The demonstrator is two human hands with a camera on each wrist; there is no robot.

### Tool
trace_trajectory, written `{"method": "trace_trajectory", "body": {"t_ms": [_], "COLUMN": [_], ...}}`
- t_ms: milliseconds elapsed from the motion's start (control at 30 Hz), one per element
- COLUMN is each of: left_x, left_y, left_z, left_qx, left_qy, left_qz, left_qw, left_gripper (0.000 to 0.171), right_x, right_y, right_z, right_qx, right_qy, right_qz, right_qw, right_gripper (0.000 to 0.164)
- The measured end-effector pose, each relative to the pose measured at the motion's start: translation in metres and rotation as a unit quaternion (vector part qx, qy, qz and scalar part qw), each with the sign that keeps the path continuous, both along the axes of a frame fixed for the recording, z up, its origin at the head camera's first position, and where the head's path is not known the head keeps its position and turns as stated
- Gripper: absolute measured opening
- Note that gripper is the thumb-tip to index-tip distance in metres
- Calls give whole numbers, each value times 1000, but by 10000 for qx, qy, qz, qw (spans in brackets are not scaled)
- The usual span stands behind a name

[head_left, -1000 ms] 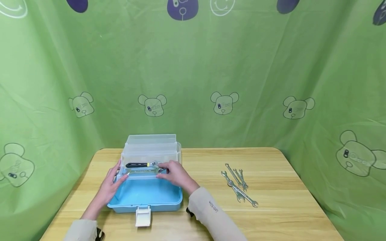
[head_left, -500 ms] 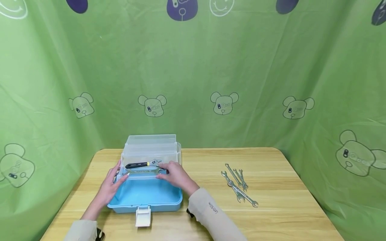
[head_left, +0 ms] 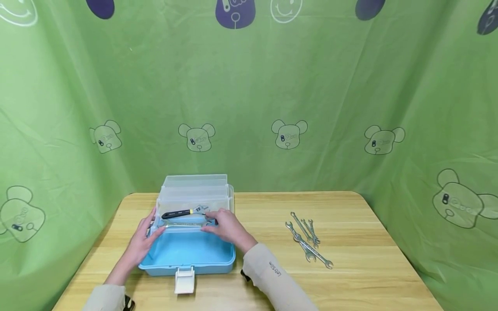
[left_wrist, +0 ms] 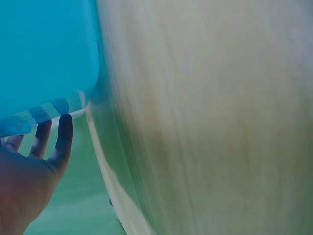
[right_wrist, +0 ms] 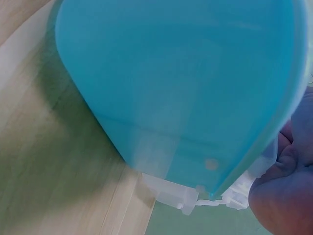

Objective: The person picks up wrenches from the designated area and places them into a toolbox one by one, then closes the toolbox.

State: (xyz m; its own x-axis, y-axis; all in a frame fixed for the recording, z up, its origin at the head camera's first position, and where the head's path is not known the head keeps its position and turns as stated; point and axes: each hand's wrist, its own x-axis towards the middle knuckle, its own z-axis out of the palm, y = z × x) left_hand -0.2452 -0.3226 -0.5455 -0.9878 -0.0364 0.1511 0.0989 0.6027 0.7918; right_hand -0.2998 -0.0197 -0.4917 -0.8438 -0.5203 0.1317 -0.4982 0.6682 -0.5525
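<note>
A blue toolbox [head_left: 163, 271] stands with its translucent tiered trays raised at the back. My right hand [head_left: 227, 225] pinches the right end of a silver open-end wrench [head_left: 184, 224] over the lowest tray [head_left: 177, 230]. Behind it lies an adjustable wrench [head_left: 180, 214] with a black handle. My left hand [head_left: 141, 242] holds the left end of that tray, thumb in front beside the wrench's left end. In the left wrist view, the fingertips [left_wrist: 65, 122] press against the translucent edge. The right wrist view shows the blue wall [right_wrist: 171, 98] hiding part of my right hand [right_wrist: 288, 191].
Several silver wrenches [head_left: 307, 244] lie in a loose pile on the wooden table [head_left: 362, 276], right of the toolbox. A white latch [head_left: 184, 281] hangs from the toolbox's front. Green cloth [head_left: 249, 95] with bear prints surrounds the table.
The open-end wrench has rolled, so its face looks narrower, and it sits slightly lower. The adjustable wrench has tilted a little, head end up. Both hands stay nearly in place.
</note>
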Motion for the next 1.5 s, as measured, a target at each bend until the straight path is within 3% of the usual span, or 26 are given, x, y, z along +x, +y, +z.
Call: {"method": "trace_trajectory", "body": {"t_ms": [500,633,833,967,1133,1500], "left_x": [2,1,1,1,1,3], "left_y": [1,3,3,0,1,1], "left_z": [1,0,-3,0,1,3], "left_qx": [-23,-14,-16,-36,-29,-31], "left_qy": [-7,13,-84,-91,-27,-44], "left_qz": [-14,-46,-42,-27,-55,-34], "left_qw": [10000,10000,10000,9999,10000,10000], "left_gripper": [78,77,78,78,78,79], "right_x": [-2,-2,0,-3,-1,45], "right_y": [2,12,42,78,146,297], "right_z": [-1,1,8,9,0,-39], "right_qx": [-111,-411,-1223,-1454,-1526,-791], "right_qy": [-47,-217,-861,-999,-858,-504], "right_qz": [94,416,760,524,17,-1503], "right_qw": [9999,9981,9858,9829,9846,9842], "right_gripper": [57,55,48,45,42,38]}}
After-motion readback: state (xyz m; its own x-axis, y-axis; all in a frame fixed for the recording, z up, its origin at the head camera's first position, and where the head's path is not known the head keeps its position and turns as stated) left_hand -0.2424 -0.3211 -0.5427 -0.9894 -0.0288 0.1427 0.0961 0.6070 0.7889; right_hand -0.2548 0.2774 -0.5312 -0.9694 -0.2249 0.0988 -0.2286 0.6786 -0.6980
